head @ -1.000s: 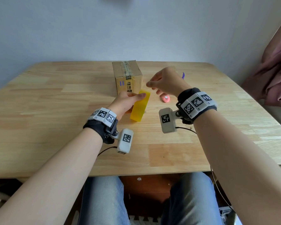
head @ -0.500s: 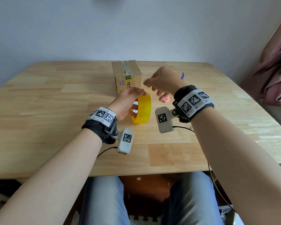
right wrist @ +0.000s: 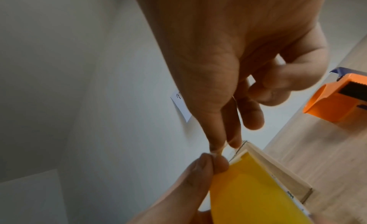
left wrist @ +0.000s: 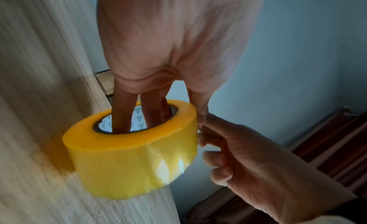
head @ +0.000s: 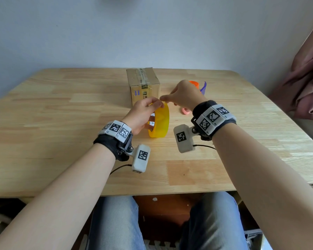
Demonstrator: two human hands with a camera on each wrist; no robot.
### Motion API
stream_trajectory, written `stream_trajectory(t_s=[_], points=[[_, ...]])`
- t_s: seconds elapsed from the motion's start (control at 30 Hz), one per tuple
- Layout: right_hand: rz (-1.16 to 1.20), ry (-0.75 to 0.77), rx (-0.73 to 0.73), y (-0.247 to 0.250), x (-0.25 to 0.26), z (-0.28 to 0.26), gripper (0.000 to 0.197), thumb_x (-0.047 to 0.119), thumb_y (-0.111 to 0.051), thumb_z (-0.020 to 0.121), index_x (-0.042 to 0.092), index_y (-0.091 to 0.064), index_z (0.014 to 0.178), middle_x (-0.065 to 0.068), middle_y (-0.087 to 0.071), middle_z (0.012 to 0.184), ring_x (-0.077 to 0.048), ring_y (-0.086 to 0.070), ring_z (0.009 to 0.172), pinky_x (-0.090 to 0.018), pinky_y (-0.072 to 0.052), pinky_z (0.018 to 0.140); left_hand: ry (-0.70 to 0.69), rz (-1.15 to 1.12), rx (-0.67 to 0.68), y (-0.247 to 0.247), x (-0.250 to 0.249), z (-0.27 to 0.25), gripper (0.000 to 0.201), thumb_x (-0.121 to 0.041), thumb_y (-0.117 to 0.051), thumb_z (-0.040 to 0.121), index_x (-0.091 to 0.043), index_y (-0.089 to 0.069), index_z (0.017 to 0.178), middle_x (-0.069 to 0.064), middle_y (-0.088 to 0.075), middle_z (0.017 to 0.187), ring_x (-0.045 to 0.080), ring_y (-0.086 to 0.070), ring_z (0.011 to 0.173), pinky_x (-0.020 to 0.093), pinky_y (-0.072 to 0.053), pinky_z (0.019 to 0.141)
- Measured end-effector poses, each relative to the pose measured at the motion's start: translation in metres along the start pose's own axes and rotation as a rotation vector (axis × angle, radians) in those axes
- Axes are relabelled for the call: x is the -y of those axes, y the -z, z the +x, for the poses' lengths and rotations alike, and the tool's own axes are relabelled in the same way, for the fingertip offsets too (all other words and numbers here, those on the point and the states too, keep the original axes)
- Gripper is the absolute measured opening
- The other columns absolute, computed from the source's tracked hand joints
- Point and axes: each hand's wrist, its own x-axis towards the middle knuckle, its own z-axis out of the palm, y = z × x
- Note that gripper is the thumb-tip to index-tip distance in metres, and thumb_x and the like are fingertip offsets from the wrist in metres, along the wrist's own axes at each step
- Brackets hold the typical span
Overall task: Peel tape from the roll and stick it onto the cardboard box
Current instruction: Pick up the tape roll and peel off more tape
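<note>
A yellow tape roll (head: pixel 160 121) stands on edge on the wooden table (head: pixel 61 123), just in front of the cardboard box (head: pixel 143 82). My left hand (head: pixel 155 107) holds the roll: in the left wrist view its fingers (left wrist: pixel 123 111) reach into the core and the thumb lies on the outer rim. My right hand (head: pixel 163 101) is at the top of the roll, touching my left thumb. In the right wrist view the thumb and forefinger of that right hand (right wrist: pixel 222 146) pinch a thin clear tape end above the roll (right wrist: pixel 248 192), with the box (right wrist: pixel 278 169) behind.
An orange tape dispenser (head: pixel 194 83) and a purple piece (head: pixel 203 87) lie behind my right hand. A small pink roll (head: pixel 185 111) sits right of the yellow roll. A pink curtain (head: pixel 307 78) hangs at the right; my knees are under the near table edge.
The roll has turned so that its core faces left, and it sits a little nearer to me. My right hand has come down to the roll's top beside my left thumb.
</note>
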Motion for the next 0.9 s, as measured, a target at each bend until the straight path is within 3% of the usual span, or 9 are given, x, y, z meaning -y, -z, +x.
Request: stream_trajectory(t_s=[0.07, 0.13, 0.27, 0.33, 0.43, 0.53, 0.63, 0.77, 0.9], points=[[0.026, 0.02, -0.022, -0.001, 0.001, -0.002, 0.04, 0.048, -0.078, 0.083, 0.011, -0.071, 0.097, -0.006, -0.072, 0.081, -0.018, -0.061, 0.051, -0.024, -0.046, 0.042, -0.004, -0.005, 0.001, 0.0, 0.0, 0.001, 0.022, -0.032, -0.056, 0.102, -0.023, -0.068, 0.086, 0.007, -0.057, 0.103, 0.03, -0.056, 0.081, 0.036, -0.048, 0.057], [0.091, 0.033, -0.055, -0.002, -0.001, -0.004, 0.058, 0.043, -0.082, 0.082, 0.015, -0.062, 0.128, -0.006, -0.072, 0.098, -0.017, -0.064, 0.052, -0.025, -0.05, 0.041, -0.003, -0.012, 0.0, 0.001, 0.001, 0.002, 0.022, -0.032, -0.056, 0.103, -0.021, -0.067, 0.087, 0.006, -0.058, 0.099, 0.029, -0.058, 0.076, 0.036, -0.047, 0.057], [0.187, 0.131, 0.031, 0.004, -0.005, -0.01, 0.017, 0.026, -0.07, 0.095, 0.019, -0.076, 0.109, 0.001, -0.071, 0.081, -0.007, -0.064, 0.048, -0.02, -0.051, 0.041, 0.017, -0.048, 0.0, 0.005, 0.002, 0.003, 0.021, -0.034, -0.054, 0.104, -0.02, -0.064, 0.092, 0.009, -0.062, 0.096, 0.028, -0.065, 0.074, 0.036, -0.052, 0.059], [0.117, 0.204, 0.104, 0.002, -0.005, -0.013, 0.018, 0.022, -0.067, 0.096, 0.025, -0.077, 0.11, 0.008, -0.069, 0.08, -0.001, -0.063, 0.045, -0.015, -0.048, 0.04, 0.024, -0.053, 0.007, 0.006, 0.002, 0.003, 0.021, -0.035, -0.053, 0.104, -0.021, -0.064, 0.093, 0.01, -0.062, 0.099, 0.03, -0.065, 0.079, 0.039, -0.053, 0.062], [0.043, 0.257, 0.083, -0.003, -0.005, -0.008, 0.015, 0.026, -0.073, 0.093, 0.024, -0.079, 0.106, 0.01, -0.072, 0.09, -0.002, -0.06, 0.046, -0.013, -0.043, 0.04, 0.029, -0.047, 0.006, 0.006, 0.002, 0.004, 0.021, -0.035, -0.052, 0.104, -0.022, -0.063, 0.092, 0.01, -0.061, 0.098, 0.031, -0.064, 0.079, 0.04, -0.052, 0.062], [-0.024, 0.261, 0.036, -0.005, -0.005, -0.003, 0.013, 0.032, -0.072, 0.093, 0.024, -0.081, 0.1, 0.006, -0.077, 0.104, 0.004, -0.06, 0.066, -0.01, -0.039, 0.054, 0.047, -0.059, 0.016, 0.008, 0.002, 0.003, 0.022, -0.035, -0.052, 0.104, -0.022, -0.063, 0.092, 0.011, -0.062, 0.101, 0.034, -0.065, 0.086, 0.044, -0.054, 0.068], [0.071, 0.198, 0.054, -0.002, -0.003, -0.001, 0.015, 0.033, -0.071, 0.094, 0.023, -0.081, 0.1, 0.008, -0.075, 0.093, 0.001, -0.059, 0.07, -0.013, -0.042, 0.059, 0.058, -0.067, 0.005, 0.009, 0.001, 0.003, 0.022, -0.035, -0.051, 0.104, -0.021, -0.066, 0.097, 0.011, -0.063, 0.104, 0.034, -0.065, 0.089, 0.042, -0.056, 0.066], [0.312, 0.051, 0.134, -0.001, -0.005, 0.001, 0.013, 0.031, -0.074, 0.089, 0.022, -0.081, 0.084, -0.011, -0.069, 0.079, -0.023, -0.053, 0.066, -0.033, -0.042, 0.055, 0.042, -0.044, 0.004, 0.007, 0.0, 0.005, 0.02, -0.031, -0.051, 0.105, -0.02, -0.068, 0.107, 0.007, -0.06, 0.103, 0.029, -0.061, 0.085, 0.037, -0.054, 0.061], [0.52, -0.1, 0.215, -0.003, -0.012, 0.0, 0.026, 0.025, -0.075, 0.088, 0.005, -0.077, 0.105, -0.005, -0.06, 0.08, -0.018, -0.05, 0.063, -0.027, -0.038, 0.048, 0.035, -0.029, -0.012, 0.005, 0.001, 0.007, 0.024, -0.029, -0.054, 0.104, -0.022, -0.066, 0.123, 0.006, -0.063, 0.108, 0.031, -0.063, 0.09, 0.038, -0.057, 0.063]])
